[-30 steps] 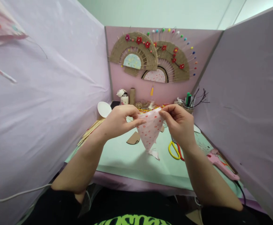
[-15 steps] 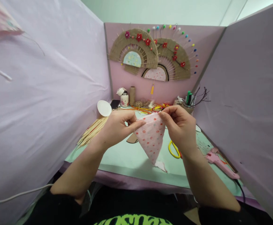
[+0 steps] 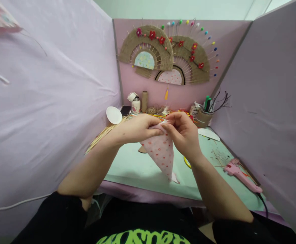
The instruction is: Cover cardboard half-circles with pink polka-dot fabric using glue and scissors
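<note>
The left hand (image 3: 140, 128) and the right hand (image 3: 185, 135) come close together, each with thumb and fingers pinched on the upper edge of a pale pink, red-dotted cloth (image 3: 160, 149). The cloth hangs at six o'clock below them, narrowing to a tip over the mint-green bench (image 3: 130, 166); whether that tip touches the surface, I cannot tell. With the clock centred on the hands, a brown card piece (image 3: 142, 149) shows at eight, partly covered by the cloth, and a yellow loop handle (image 3: 187, 162) at five, partly behind the right wrist. A white sheet (image 3: 209, 134) lies at three, and the pink glue gun (image 3: 243, 176) at four, farther out. Between two and three, a brown pot (image 3: 203, 118) holds green-topped pens (image 3: 208, 103) and dark twigs (image 3: 223, 100). Thin sticks (image 3: 99, 138) are spread at nine; a white dish (image 3: 113, 115) sits at ten, with a dark phone (image 3: 125, 110) just beside it. Toward eleven stand a small jar (image 3: 135, 105) and a brown spool (image 3: 144, 101). Two twine fans (image 3: 127, 47) decorated with red flowers overlap on the pink back panel (image 3: 138, 86), between twelve and one.
</note>
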Available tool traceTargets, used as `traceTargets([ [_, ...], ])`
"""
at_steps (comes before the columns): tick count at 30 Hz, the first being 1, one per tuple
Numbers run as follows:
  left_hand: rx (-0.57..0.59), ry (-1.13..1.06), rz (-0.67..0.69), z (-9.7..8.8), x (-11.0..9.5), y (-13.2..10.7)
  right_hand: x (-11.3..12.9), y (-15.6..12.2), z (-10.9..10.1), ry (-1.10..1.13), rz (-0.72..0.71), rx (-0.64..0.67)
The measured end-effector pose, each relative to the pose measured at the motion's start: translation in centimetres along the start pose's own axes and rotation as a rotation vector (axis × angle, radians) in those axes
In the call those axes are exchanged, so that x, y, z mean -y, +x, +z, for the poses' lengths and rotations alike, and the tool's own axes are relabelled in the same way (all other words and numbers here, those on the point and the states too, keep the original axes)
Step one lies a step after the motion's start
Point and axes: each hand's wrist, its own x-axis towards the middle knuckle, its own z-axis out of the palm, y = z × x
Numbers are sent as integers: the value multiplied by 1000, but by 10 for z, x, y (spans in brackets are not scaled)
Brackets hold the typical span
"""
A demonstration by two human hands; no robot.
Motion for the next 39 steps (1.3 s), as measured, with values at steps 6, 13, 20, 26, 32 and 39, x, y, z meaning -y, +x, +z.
traceTargets([
  [6, -221, 139, -98, -5, 8, -13, -53, 1, -6, 316, 302, 609],
  [13, -568, 197, -251, 18, 46, -38, -71, -15, -38, 173, 559, 655],
  [20, -666, 25, -390, 75, 56, -68, -59, -6, -83, -132, 526, 681],
  [26, -461, 310, -602, 124, 100, -92, -107, -28, -57, -746, 409, 587],
  [32, -464, 433, -236, 142, 91, -109, -74, -98, 10, -763, -24, 392],
  [39, -292, 357, -148, 162, 84, -120, -60, -145, 29, -725, -87, 513],
])
